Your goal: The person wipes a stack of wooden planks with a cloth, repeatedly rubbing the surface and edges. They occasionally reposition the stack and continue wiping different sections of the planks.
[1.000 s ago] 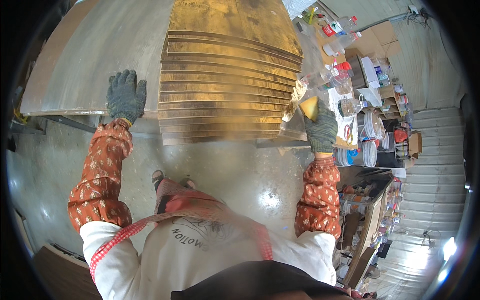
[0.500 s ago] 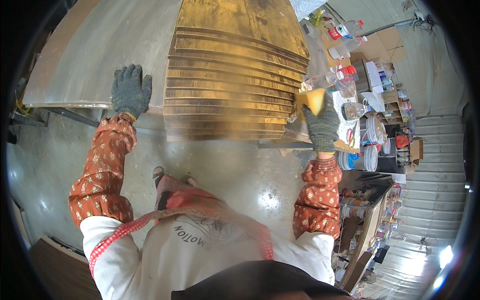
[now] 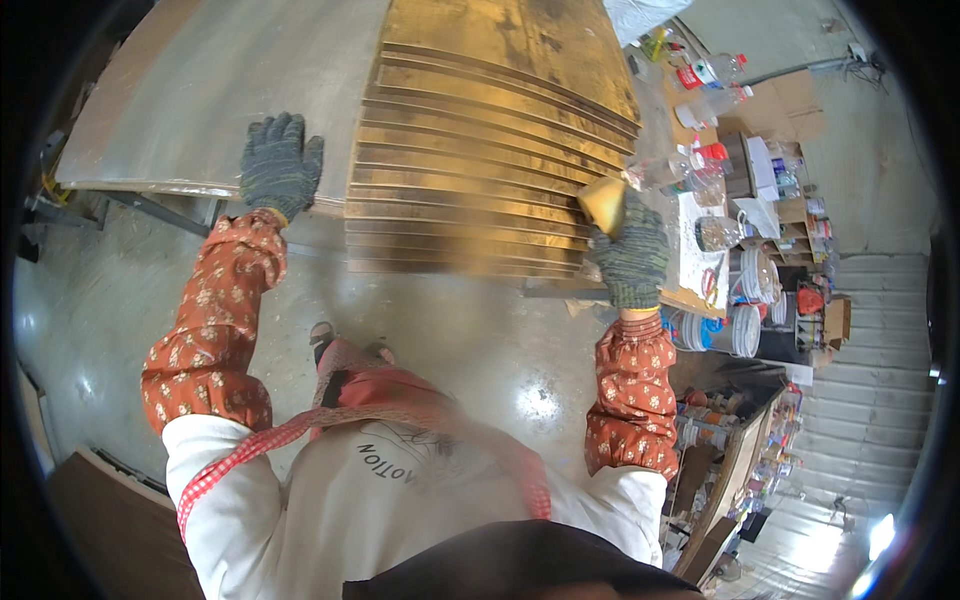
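My left hand [image 3: 282,165], in a dark grey knit glove, lies flat with its fingers stretched out on the grey-brown tabletop [image 3: 215,95], left of the stack of boards. Gloved the same way, my right hand [image 3: 635,255] grips a yellow sponge [image 3: 601,205] at the stack's right edge. Whether the sponge touches the boards I cannot tell. The wood-grain boards [image 3: 505,30] lie in a stepped pile, each lower one showing a strip of its near edge. A blurred yellowish smear covers part of the pile.
Right of the stack, plastic bottles [image 3: 718,233] and a clear bottle [image 3: 712,105] stand on a side surface. White buckets [image 3: 745,330] sit nearer me. A cluttered wooden shelf [image 3: 735,470] is at the lower right. Grey floor [image 3: 470,340] lies between me and the table.
My right hand has moved left with the sponge, closer to the stack's right edge. The table and stack sit further right in view. My left hand stays flat on the tabletop.
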A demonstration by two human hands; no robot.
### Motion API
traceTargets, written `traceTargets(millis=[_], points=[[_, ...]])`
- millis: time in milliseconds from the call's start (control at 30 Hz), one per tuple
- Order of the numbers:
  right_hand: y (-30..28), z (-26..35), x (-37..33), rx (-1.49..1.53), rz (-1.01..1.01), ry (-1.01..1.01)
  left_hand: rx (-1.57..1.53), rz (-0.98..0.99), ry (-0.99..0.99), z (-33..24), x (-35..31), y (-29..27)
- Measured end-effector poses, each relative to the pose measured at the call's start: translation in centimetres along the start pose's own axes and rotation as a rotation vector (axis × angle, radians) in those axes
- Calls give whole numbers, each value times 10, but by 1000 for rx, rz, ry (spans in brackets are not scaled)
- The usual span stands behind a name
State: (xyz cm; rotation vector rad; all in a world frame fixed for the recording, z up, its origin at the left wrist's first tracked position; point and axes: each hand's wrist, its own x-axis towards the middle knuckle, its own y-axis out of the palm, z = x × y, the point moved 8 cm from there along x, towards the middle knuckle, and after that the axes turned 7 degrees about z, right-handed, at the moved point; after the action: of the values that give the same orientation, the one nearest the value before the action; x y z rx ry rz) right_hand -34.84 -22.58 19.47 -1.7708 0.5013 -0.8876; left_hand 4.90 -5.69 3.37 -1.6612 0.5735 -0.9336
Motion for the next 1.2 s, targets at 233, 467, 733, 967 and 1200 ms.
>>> traceTargets(millis=[233, 467, 733, 967, 1200], points=[[-18, -11, 3, -27, -183, 92, -14, -9, -7, 0, -6, 0], [-8, 177, 18, 522, -191, -423, -14, 31, -42, 2, -4, 6], [-29, 316, 40, 718, -167, -791, -735, 80, 192, 13, -9, 14], [-6, 222, 47, 475, 56, -658, -41, 14, -54, 8, -3, 8], [-7, 90, 28, 299, 70, -313, -19, 50, -42, 2, -5, 4]])
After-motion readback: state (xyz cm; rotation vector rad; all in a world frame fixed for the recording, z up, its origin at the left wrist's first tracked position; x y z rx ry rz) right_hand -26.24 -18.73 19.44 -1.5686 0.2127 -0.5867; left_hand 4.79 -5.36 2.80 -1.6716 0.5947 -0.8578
